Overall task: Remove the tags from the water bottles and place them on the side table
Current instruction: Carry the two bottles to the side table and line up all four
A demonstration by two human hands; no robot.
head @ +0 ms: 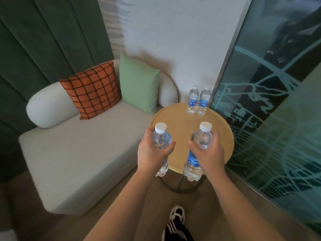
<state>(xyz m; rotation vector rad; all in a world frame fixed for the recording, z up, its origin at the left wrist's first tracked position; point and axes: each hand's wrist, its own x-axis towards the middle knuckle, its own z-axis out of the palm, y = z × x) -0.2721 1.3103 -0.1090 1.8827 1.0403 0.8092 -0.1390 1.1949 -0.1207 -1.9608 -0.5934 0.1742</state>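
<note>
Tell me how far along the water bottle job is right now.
Done: two bottles stand together at the far edge of the round side table. In hand: the left hand and the right hand each grip another bottle above the table's near edge. Left: setting these two down. No tags are visible.

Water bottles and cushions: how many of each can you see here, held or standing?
Water bottles held: 2, one in the left hand and one in the right hand
Water bottles standing on the side table: 2
Cushions on the sofa: 2, one orange checked, one green
Total: 6
</note>
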